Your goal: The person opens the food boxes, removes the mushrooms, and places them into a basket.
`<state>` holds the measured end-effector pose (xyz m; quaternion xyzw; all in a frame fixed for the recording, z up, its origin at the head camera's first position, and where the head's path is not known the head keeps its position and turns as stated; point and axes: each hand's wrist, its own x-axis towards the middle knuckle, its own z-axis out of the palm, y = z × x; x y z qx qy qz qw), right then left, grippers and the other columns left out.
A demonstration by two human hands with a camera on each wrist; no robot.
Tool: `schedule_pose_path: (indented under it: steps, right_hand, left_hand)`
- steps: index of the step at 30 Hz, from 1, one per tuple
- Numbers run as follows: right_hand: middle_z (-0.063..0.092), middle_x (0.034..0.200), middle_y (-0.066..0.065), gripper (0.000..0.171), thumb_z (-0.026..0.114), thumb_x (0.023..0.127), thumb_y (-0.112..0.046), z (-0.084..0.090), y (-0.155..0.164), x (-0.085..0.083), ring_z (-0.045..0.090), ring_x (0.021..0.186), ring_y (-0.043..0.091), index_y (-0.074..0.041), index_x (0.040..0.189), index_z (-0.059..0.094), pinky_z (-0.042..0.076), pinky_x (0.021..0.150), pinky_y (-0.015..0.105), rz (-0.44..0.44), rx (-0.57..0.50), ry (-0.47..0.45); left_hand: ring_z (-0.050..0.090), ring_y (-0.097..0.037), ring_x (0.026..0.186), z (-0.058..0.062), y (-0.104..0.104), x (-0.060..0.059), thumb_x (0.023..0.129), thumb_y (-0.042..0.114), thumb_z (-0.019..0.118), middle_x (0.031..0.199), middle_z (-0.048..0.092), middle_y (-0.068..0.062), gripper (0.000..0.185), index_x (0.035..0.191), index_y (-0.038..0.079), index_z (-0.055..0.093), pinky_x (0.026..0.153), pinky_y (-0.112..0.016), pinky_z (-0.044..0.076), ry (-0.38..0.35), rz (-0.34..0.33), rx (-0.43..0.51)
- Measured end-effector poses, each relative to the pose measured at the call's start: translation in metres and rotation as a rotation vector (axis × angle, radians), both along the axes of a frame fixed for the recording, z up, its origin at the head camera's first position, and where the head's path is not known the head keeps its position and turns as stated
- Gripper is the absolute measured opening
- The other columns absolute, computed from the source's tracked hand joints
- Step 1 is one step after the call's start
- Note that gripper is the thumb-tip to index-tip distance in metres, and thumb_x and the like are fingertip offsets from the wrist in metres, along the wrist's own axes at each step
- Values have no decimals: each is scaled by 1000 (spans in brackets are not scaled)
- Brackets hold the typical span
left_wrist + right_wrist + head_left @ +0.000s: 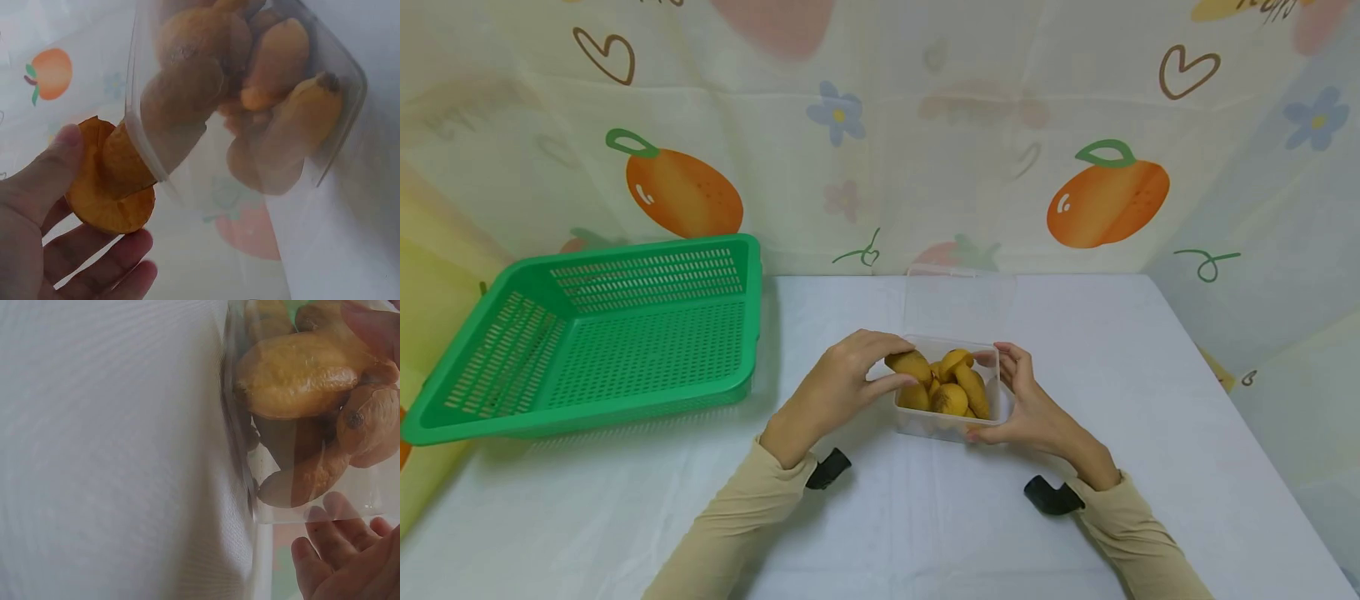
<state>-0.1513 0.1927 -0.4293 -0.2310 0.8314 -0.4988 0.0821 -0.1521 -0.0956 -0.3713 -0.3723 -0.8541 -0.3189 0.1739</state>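
Looking down from the head camera: sitting near the middle of the white table, a clear plastic box, lid tipped open at the back, piled with yellow-brown mushroom-shaped pieces. Pinching one piece at the box's left rim, the left hand, thumb and fingers curled round it. Cupping the box's right wall, the right hand, fingers curled against the plastic and holding it. Lying well apart to the left, tilted up against the backdrop, a green slotted basket. Hanging behind the table, a cloth printed with oranges.

Looking from the left wrist: gripping the orange-brown piece between thumb and fingers, just outside the box wall and touching its rim; showing through the plastic, the other pieces.

Looking from the right wrist: standing on the white cloth, the box with pieces pressed against its wall; curling round its near side, fingertips touching the plastic.
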Motion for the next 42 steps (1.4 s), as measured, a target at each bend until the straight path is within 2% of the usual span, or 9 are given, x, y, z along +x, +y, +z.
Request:
schedule_pose_path:
  steps: [10,13,15,18,22,26,32,39,42]
  right_hand:
    - [37,151,19,113,92,69,-15,1,1,2,32,144,37,-2,151,15,24,119,56,14,47,50]
    - [37,151,18,112,92,69,-15,0,1,3,33,143,36,-3,151,16,24,123,34,12,40,59]
    - [38,151,16,111,91,69,-16,-1,1,3,33,144,35,-4,151,17,22,120,18,11,33,57]
    - [37,151,15,110,91,69,-17,-1,1,4,32,144,34,-5,151,18,19,113,7,12,25,48]
    - [36,151,15,110,91,70,-19,-1,1,4,32,145,35,-5,150,18,22,123,30,5,35,22]
    - [35,150,16,110,91,70,-19,-1,1,3,31,145,35,-4,150,18,22,119,56,1,42,4]
    - [35,150,18,110,91,70,-19,-1,0,3,30,145,37,-3,151,17,22,119,59,2,45,-5]
    - [36,150,17,109,91,69,-17,1,0,2,32,144,37,-3,150,20,22,120,60,7,34,25]
    - [38,149,16,107,91,69,-16,3,0,1,33,142,35,-3,149,21,22,119,59,16,27,46]
  left_hand:
    - [66,-16,102,5,-6,1,91,17,72,114,66,-5,31,122,13,70,85,-28,58,-114,-36,-44]
    - [65,-19,111,6,-6,2,89,14,73,122,66,-6,33,122,12,68,94,-32,56,-140,-41,-59]
    - [64,-21,117,6,-6,3,88,11,75,128,66,-7,37,123,9,66,100,-34,54,-152,-56,-64]
    - [64,-23,121,6,-6,3,83,5,79,130,67,-10,43,124,5,64,102,-34,52,-166,-86,-57]
    - [66,-18,115,6,-8,1,79,1,80,120,71,-5,44,120,6,65,99,-27,53,-160,-119,-27]
    - [66,-15,111,6,-11,0,81,3,80,117,70,-1,40,119,9,68,95,-24,55,-156,-139,-15]
    - [66,-15,111,8,-14,0,80,4,81,117,70,-1,39,117,9,70,96,-25,55,-162,-128,-17]
    - [64,-11,90,13,-16,0,82,3,79,107,70,-3,36,114,5,62,81,-23,56,-178,-83,-22]
    - [65,-11,91,16,-18,1,85,5,77,108,71,-3,34,116,4,62,82,-24,57,-184,-71,-21]
